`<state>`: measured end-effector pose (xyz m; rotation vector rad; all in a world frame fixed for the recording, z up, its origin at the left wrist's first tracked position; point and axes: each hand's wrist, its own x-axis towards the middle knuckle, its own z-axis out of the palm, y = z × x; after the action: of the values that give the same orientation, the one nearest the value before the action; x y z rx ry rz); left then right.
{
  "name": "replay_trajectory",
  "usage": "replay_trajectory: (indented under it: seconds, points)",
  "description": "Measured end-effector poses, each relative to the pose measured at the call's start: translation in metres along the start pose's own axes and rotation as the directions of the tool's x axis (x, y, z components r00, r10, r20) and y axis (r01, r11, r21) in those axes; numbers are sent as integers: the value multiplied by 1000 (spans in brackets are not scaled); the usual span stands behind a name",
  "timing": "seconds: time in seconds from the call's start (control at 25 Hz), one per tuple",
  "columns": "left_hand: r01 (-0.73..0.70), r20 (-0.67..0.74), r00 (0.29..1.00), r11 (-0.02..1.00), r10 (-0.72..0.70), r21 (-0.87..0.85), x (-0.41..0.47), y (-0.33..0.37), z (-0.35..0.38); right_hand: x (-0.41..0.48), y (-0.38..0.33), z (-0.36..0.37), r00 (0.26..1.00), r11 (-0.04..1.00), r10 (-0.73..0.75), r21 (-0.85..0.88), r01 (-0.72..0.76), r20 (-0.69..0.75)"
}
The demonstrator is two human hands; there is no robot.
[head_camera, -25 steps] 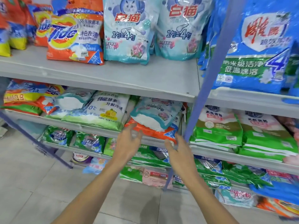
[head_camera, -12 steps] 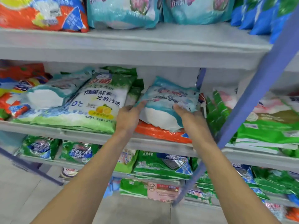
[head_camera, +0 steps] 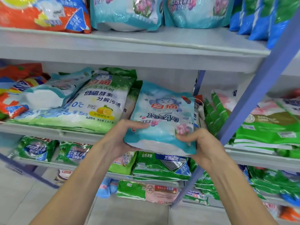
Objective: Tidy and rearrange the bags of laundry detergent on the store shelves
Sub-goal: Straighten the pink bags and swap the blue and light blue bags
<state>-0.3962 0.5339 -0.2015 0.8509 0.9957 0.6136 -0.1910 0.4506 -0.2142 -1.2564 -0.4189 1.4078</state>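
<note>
A teal and white detergent bag [head_camera: 162, 117] with a red logo is held upright in front of the middle shelf [head_camera: 48, 130]. My left hand [head_camera: 120, 137] grips its lower left corner, thumb on the front. My right hand [head_camera: 199, 143] grips its lower right corner, fingers curled over the edge. Left of it, a green and white bag with a lemon picture [head_camera: 97, 104] lies tilted on the same shelf. Two matching teal bags [head_camera: 126, 13] stand on the top shelf [head_camera: 146, 43].
A blue slanted shelf post [head_camera: 253, 98] runs down just right of my right hand. Green bags [head_camera: 267, 127] are stacked beyond it. An orange bag [head_camera: 40, 13] stands top left. Lower shelves hold green and pink bags [head_camera: 160, 166]. Grey floor tiles [head_camera: 24, 200] lie below.
Both hands reached the teal bag lying on the middle shelf, took hold of it and lifted it off the stack to upright. The view moved closer and lower.
</note>
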Motion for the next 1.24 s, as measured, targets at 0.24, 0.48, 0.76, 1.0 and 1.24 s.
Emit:
replay_trajectory:
  seconds: [0.24, 0.48, 0.76, 1.0, 1.24]
  points:
    - [-87, 46, 995, 996, 86, 22, -48, -22, -12, -52, 26, 11, 994, 997, -65, 47, 61, 84]
    - [-33, 114, 992, 984, 54, -177, -114, -38, -34, -110, 33, 24, 990, 1000, 7, 5, -8, 142]
    - [11, 215, 977, 999, -3, -38, -186, -14, -39, -187, 10, 50, 986, 994, 4, -110, 14, 164]
    - [-17, 314, 949, 1000, 24, -27, -224, 23, -39, -235, -16, 81, 995, 998, -10, -68, 17, 99]
    - [-253, 293, 934, 958, 206, 134, -262, 96, -7, -263, -59, 105, 984, 980, -177, -83, 179, 30]
